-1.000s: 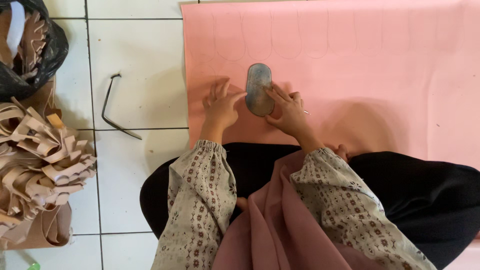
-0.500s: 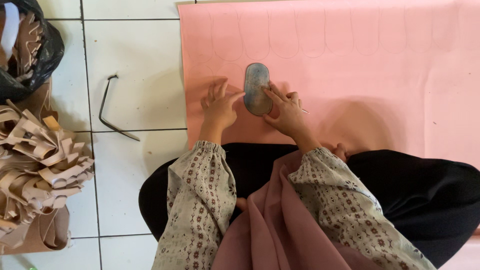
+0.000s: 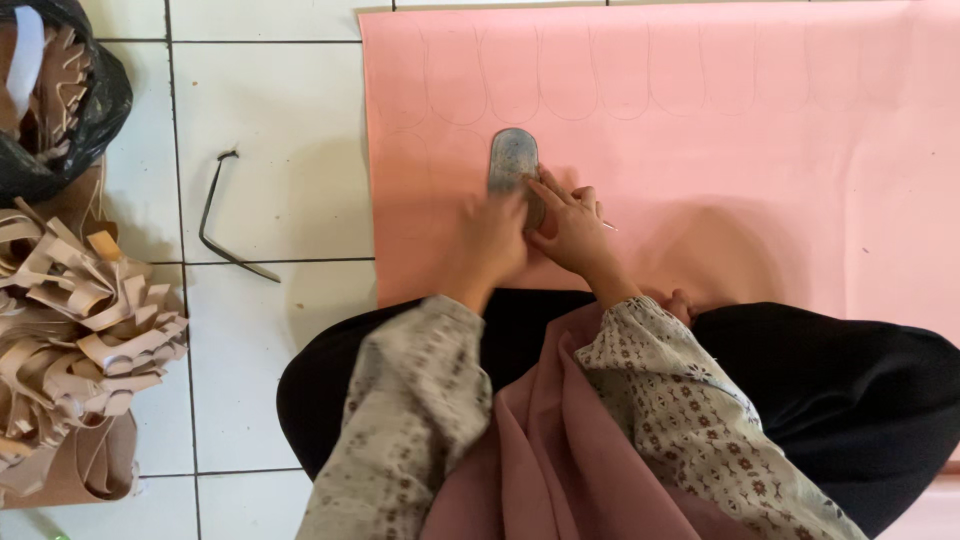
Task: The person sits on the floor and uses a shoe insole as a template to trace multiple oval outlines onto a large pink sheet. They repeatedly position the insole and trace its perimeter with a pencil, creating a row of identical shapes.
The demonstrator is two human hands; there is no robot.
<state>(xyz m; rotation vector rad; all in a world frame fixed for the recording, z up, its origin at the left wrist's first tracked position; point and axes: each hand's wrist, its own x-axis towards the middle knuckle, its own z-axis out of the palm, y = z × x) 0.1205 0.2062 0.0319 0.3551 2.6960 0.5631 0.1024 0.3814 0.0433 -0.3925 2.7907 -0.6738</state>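
Pressing grey oval template [image 3: 513,160] flat on pink sheet [image 3: 760,170]: left hand [image 3: 492,243]; right hand [image 3: 572,232] pinching thin pen.

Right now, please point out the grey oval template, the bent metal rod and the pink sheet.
Grey oval template [image 3: 512,157], head view, on its upper rounded half.
Bent metal rod [image 3: 207,212], head view, on its long straight part.
Pink sheet [image 3: 780,180], head view, on a bare area at the right.

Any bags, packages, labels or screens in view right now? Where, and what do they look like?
Black plastic bag: top left on the tiled floor, crumpled, open, tan strips inside.
Brown flat sheet or bag: bottom left, under the heap of tan strips; cannot tell which.
No labels, signs or screens.
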